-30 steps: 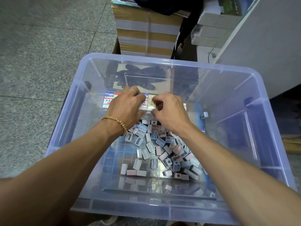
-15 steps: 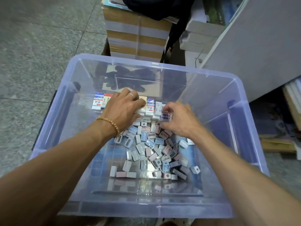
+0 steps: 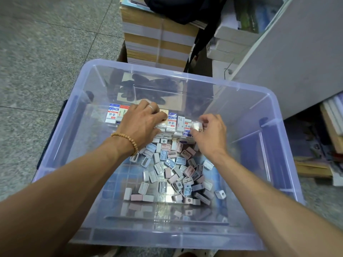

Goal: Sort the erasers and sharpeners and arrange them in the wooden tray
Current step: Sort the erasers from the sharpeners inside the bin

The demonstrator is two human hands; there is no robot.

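Storage bin [image 3: 274, 112]: large, clear plastic with a bluish tint, rounded rim, ribbed inner walls, standing on a speckled grey tiled floor [image 3: 37, 52]. All items below are placed relative to this bin.

Stack of bundled paper [image 3: 159, 39]: just beyond the bin's far rim, brown and white layers strapped together, with a dark bag [image 3: 185, 10] resting on top.

Grey cabinet panel [image 3: 297, 52]: beyond the bin's far right corner.

Left hand [image 3: 143, 125]: inside the bin near its far wall, fingers spread and pressed flat onto the row of erasers; ring on 1 finger, beaded bracelet [image 3: 128, 140] at the wrist.

Right hand [image 3: 209, 134]: inside the bin, right of the left hand, fingers curled, pinching a small white eraser [image 3: 197, 125] at the row's right end.

Row of erasers [image 3: 176, 123]: along the bin floor toward the far wall; white rectangular blocks in paper sleeves with blue and red printing, set side by side, some stacked in layers.

Sharpeners [image 3: 174, 173]: loose heap on the bin floor, centre to near side; small rounded rectangular cases in pale blue, pink, white and grey, lying at all angles, several showing a blade slot or round hole. 1 white sharpener [image 3: 220, 194] lies slightly apart at the heap's near right edge.
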